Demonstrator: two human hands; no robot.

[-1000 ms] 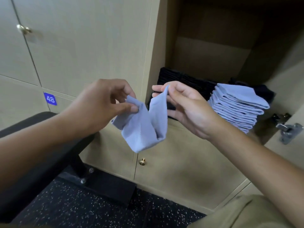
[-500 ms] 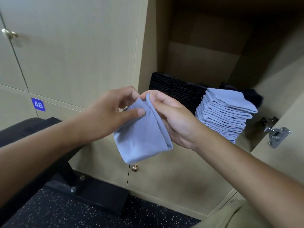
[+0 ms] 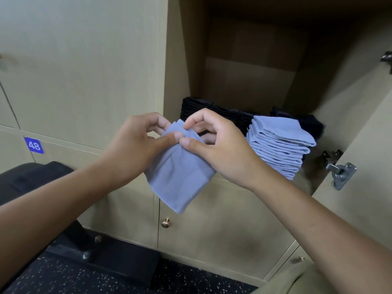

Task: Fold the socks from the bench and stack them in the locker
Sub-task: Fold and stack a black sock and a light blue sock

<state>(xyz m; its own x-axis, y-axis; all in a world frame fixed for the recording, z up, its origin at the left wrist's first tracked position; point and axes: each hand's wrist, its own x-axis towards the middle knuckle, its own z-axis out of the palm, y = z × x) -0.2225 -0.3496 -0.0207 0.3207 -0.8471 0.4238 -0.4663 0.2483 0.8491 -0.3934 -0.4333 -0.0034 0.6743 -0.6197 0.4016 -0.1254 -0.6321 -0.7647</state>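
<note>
The left hand (image 3: 135,143) and the right hand (image 3: 220,145) held a folded light blue sock (image 3: 180,177) in the air just in front of the open locker (image 3: 250,81). Both hands met at the sock's top edge, where the left thumb and fingers (image 3: 161,124) were clamped on the cloth and the right thumb and fingers (image 3: 197,117) pinched the same edge beside them. The rest of the sock hung down below the hands, its lower corner pointing toward a brass knob (image 3: 166,223) on the door beneath the locker. Inside the locker, a stack of folded light blue socks (image 3: 280,145) sat near its front edge, just right of the right hand. A row of black socks (image 3: 214,111) stood behind that stack and behind the hands. A metal hinge (image 3: 340,171) showed on the locker's open door at the right. Left of the locker a blue label reading 48 (image 3: 34,145) was fixed to a closed door, and the dark padded counter (image 3: 31,179) lay below it under the left forearm.
</note>
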